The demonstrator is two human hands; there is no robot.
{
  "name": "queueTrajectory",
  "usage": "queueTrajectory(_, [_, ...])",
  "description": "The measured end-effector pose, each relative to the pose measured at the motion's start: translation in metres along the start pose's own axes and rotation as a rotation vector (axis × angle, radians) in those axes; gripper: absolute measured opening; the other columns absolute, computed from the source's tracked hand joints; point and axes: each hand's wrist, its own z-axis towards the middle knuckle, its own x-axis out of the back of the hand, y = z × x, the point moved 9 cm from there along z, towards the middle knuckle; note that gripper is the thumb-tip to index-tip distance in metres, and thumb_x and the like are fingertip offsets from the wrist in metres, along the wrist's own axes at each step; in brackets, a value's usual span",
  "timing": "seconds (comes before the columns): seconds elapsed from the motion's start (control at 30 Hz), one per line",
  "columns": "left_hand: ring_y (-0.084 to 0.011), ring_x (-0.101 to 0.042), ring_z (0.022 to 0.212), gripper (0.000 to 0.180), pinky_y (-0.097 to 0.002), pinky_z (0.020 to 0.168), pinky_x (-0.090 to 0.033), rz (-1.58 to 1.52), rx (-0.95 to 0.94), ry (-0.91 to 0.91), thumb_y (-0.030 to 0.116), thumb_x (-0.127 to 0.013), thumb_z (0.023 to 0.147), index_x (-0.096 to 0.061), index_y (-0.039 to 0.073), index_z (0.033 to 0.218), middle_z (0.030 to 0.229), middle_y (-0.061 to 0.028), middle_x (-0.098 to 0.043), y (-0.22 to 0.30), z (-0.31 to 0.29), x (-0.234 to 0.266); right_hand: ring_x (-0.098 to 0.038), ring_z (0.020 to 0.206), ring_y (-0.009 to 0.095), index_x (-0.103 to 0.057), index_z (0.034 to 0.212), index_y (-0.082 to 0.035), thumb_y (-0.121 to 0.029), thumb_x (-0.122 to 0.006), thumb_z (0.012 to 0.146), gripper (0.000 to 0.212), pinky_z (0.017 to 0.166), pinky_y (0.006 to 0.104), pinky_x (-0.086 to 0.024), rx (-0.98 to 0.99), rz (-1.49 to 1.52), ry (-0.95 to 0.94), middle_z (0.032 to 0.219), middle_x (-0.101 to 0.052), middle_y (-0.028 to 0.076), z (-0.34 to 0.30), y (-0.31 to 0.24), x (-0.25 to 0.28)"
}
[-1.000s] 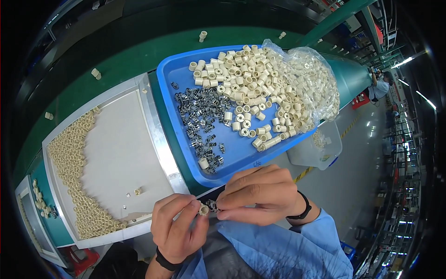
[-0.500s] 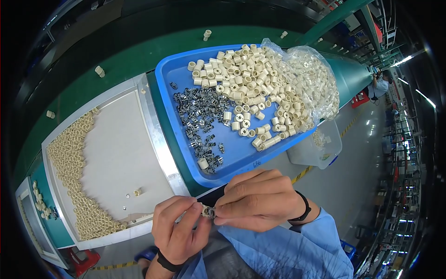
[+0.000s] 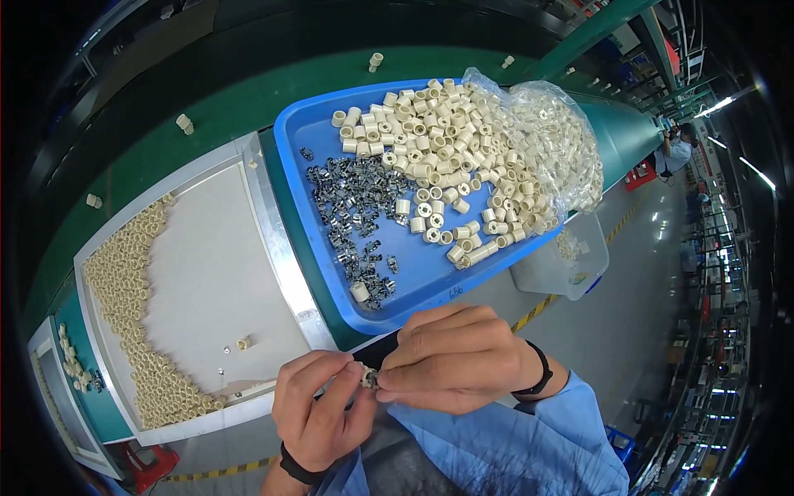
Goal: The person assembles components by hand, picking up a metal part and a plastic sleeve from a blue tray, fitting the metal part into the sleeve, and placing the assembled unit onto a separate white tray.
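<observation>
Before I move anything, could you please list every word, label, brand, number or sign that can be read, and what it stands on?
Blue tray, near rim: a short, dark handwritten mark, which I won't copy out.
Metal frame, right side: a faint mark, too small to read.
Cream cap in the left hand: no text can be made out.
Background at right: any signs are too small or blurred to read.

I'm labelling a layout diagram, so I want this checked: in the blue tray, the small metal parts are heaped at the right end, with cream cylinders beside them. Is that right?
Not quite: the small metal parts are heaped at the left end of the blue tray, as the head view shows, with cream cylinders beside them.
</observation>
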Motion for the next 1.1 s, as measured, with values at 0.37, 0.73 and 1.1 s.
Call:
queueTrajectory(0.37, [-0.0317, -0.068, 0.091, 0.033, -0.0377, 0.078, -0.056, -0.128, 0.231, -0.02, -0.008, -0.077, 0.08, -0.07, -0.004, 0.111, 0.106, -0.0175, -0.069, -0.036, -0.015, -0.013, -0.067, 0.07, 0.024, -0.076, 0.114, 0.002, -0.003, -0.08, 0.086, 0.029, 0.062, 0.0361, -0.052, -0.207, -0.248, 0.01, 0.086, -0.073, 0.01, -0.028, 0.038, 0.012])
queueTrajectory(0.73, [-0.0288, -0.068, 0.093, 0.031, -0.0356, 0.081, -0.055, -0.227, 0.352, -0.041, -0.008, -0.074, 0.082, -0.07, -0.005, 0.113, 0.108, -0.0182, -0.069, -0.049, -0.016, -0.025, -0.061, 0.097, 0.026, -0.076, 0.105, -0.005, -0.01, -0.075, 0.082, 0.023, 0.09, 0.0391, -0.046, -0.593, -0.965, -0.156, 0.093, -0.065, 0.007, -0.081, 0.132, 0.103])
queueTrajectory(1.1, [-0.0264, -0.065, 0.098, 0.027, -0.0343, 0.088, -0.053, -0.3, 0.336, -0.11, -0.01, -0.069, 0.085, -0.069, -0.006, 0.112, 0.109, -0.0172, -0.066, -0.04, -0.005, -0.039, -0.066, 0.093, 0.022, -0.068, 0.108, -0.001, -0.013, -0.065, 0.102, 0.014, 0.088, 0.0387, -0.05, -0.727, 0.082, 0.215, 0.096, -0.068, 0.008, -0.064, 0.109, 0.088])
